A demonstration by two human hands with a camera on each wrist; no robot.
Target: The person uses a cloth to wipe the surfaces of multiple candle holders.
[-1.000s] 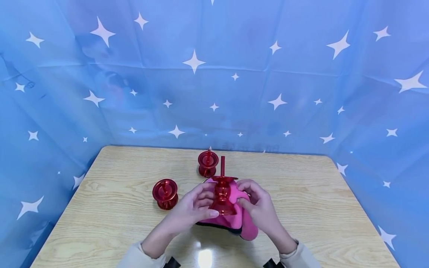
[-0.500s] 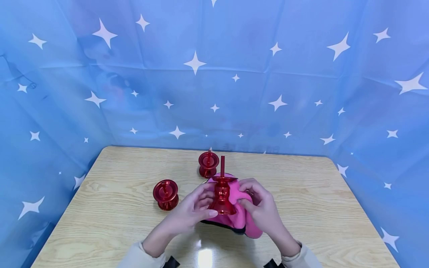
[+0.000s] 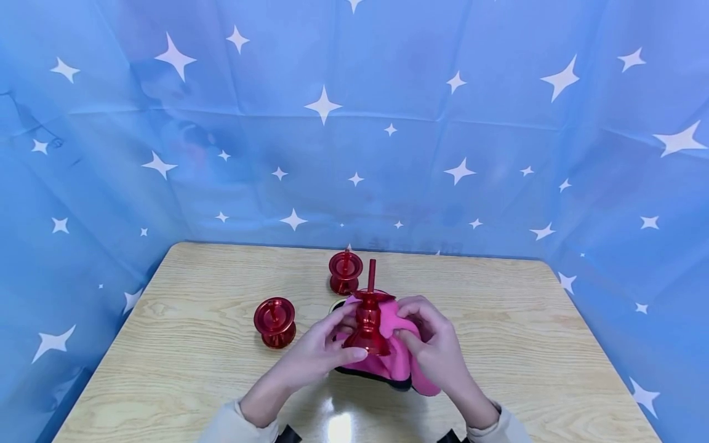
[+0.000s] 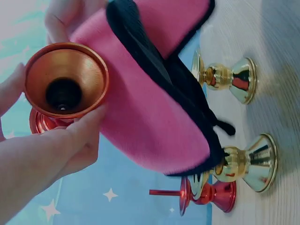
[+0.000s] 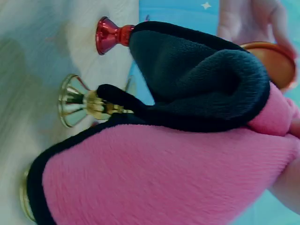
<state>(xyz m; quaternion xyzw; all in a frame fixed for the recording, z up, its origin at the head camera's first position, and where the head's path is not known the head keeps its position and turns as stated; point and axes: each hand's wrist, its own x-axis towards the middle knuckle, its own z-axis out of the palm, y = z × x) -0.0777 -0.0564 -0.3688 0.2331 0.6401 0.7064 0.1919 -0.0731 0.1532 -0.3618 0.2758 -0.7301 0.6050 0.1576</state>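
My left hand point(image 3: 316, 354) grips a red metallic candlestick point(image 3: 368, 323) by its flared base, thumb in front and fingers behind. Its thin spike points up, tilted slightly to the right. In the left wrist view the hollow underside of that base point(image 4: 65, 79) faces the camera. A pink cloth point(image 3: 423, 378) with dark edging and a dark inner side hangs from my right hand point(image 3: 437, 344), pinched between thumb and fingers. The cloth lies against the candlestick's right side and spreads behind it, raised above the table.
Two more red candlesticks stand on the wooden table point(image 3: 526, 344), one at left point(image 3: 275, 323) and one farther back point(image 3: 344, 267). Behind the cloth, gold candlesticks point(image 4: 258, 164) show in both wrist views. A blue star-patterned curtain point(image 3: 388, 154) surrounds the table's back and sides.
The cloth's lower end has shifted a little to the right. The held candlestick has tilted slightly, its spike leaning right. Both hands keep their grips.
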